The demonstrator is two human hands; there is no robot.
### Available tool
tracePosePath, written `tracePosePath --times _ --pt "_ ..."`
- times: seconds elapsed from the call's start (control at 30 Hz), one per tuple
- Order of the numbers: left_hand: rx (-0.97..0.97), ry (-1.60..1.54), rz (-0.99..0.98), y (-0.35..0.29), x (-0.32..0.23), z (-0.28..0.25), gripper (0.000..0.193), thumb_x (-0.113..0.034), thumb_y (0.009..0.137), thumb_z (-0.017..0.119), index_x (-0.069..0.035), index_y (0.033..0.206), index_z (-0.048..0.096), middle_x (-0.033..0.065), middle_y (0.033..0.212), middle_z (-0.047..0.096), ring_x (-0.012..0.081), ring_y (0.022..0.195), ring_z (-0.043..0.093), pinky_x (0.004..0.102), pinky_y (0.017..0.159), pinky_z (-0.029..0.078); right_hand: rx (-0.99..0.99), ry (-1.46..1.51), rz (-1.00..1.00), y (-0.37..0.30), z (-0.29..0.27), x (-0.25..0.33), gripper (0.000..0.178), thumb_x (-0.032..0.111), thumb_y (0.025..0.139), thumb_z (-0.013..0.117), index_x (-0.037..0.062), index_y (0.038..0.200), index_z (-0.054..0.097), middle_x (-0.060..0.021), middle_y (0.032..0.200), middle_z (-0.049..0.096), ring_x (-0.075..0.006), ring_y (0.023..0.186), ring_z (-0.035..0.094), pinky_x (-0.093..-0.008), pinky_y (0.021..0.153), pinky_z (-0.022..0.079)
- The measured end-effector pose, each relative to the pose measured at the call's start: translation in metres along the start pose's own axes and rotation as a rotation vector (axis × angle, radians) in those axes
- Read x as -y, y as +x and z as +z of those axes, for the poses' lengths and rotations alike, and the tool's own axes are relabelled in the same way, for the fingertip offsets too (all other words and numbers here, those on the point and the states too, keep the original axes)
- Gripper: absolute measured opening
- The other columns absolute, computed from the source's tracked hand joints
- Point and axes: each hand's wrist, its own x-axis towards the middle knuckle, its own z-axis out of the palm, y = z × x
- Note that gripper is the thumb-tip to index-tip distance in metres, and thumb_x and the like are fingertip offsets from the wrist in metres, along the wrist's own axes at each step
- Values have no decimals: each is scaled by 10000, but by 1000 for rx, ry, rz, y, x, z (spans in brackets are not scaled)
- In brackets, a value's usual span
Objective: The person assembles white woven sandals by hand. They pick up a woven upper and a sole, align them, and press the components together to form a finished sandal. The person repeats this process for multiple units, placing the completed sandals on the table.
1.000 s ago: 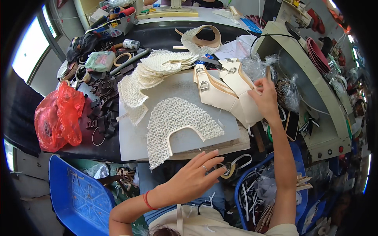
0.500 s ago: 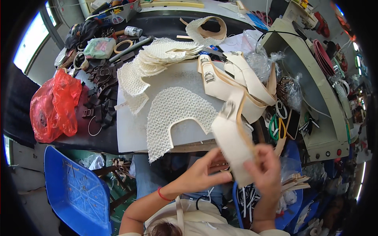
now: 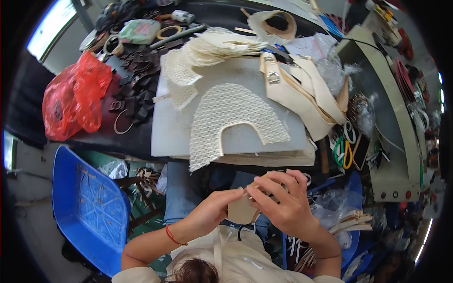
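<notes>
Over my lap, just off the table's front edge, a cream leather piece [image 3: 241, 211] is held between my two hands. My left hand [image 3: 210, 212] pinches its left side. Curled over its top and right side are the fingers of my right hand [image 3: 283, 200], which hide much of it. On the white board [image 3: 177, 139] lies a woven cream U-shaped piece [image 3: 236, 106], its opening toward me. Behind it is a fanned stack of woven pieces [image 3: 219, 45]. Several cream leather straps with metal buckles [image 3: 295, 101] overlap at the board's right.
To the left are a red plastic bag [image 3: 78, 99] and a heap of dark buckled straps [image 3: 141, 70]. Blue bins stand low at the left [image 3: 94, 207] and right [image 3: 356, 193]. Scissors with green and yellow handles [image 3: 347, 153] lie near a pale machine housing [image 3: 394, 165].
The cream leather piece has come down from above the board's edge to my lap and is turned. My right hand now wraps over its top. The whole view has shifted.
</notes>
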Motion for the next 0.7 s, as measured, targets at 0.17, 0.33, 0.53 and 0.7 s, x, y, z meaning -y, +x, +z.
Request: tracePosePath --times 0.17,0.33,0.53,0.7 --pt "-143 127 -74 -15 4 -6 316 -236 945 476 -1 1128 582 66 1107 601 136 1003 560 298 898 408 -12 -9 -166 -2 15 10 263 137 712 624 92 971 635 -25 1019 568 -189 1002 517 -424 905 349" --pt "28 265 36 -13 20 -20 312 -251 958 473 4 1088 596 41 1058 612 77 955 546 250 846 422 -88 84 -329 -12 27 15 141 152 704 648 130 840 616 17 936 566 -135 982 526 -422 915 348" --pt "-50 342 -8 -11 33 -21 293 -236 956 469 3 990 635 0 871 629 18 729 508 210 670 435 -132 77 -418 -24 39 20 110 146 719 615 132 828 609 19 911 603 -108 921 549 -400 926 334" --pt "-78 120 -140 4 53 -39 271 -232 942 509 -4 1033 623 7 913 635 46 835 556 209 763 445 -80 84 -497 -25 48 19 86 135 727 592 120 812 595 12 906 603 -120 887 560 -408 922 335"
